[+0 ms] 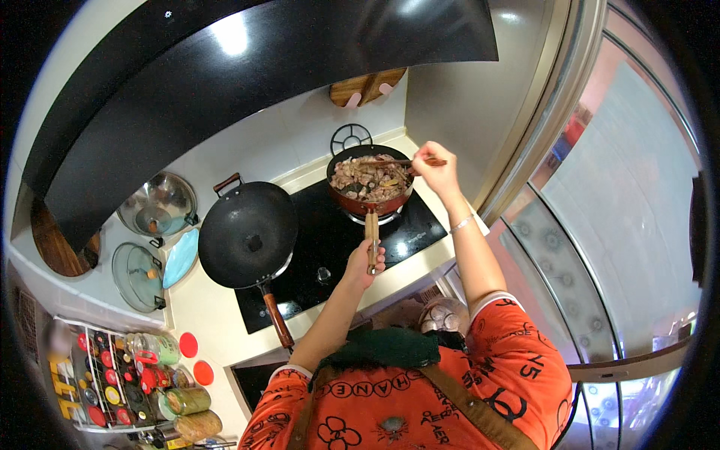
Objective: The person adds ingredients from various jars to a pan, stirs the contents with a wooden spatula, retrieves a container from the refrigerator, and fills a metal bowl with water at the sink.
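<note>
A red frying pan (352, 205) with a dark rim sits on the right burner of the black glass hob. Browned chunks of meat (360, 180) fill it, with a few yellowish slices among them. My left hand (362, 264) is wrapped round the pan's light wooden handle (372, 229), which points toward me. On the pan's right side, my right hand (435, 171) grips the end of a brown wooden spatula (391, 162). The spatula lies nearly level across the pan, its far end down in the meat, so its blade is mostly hidden.
A black wok (247, 232) rests on the left burner, its wooden handle (276, 315) jutting toward me. Glass lids (135, 276) lean at the left wall. A rack of spice jars (112, 375) stands lower left. Overhead hangs the dark range hood (300, 60).
</note>
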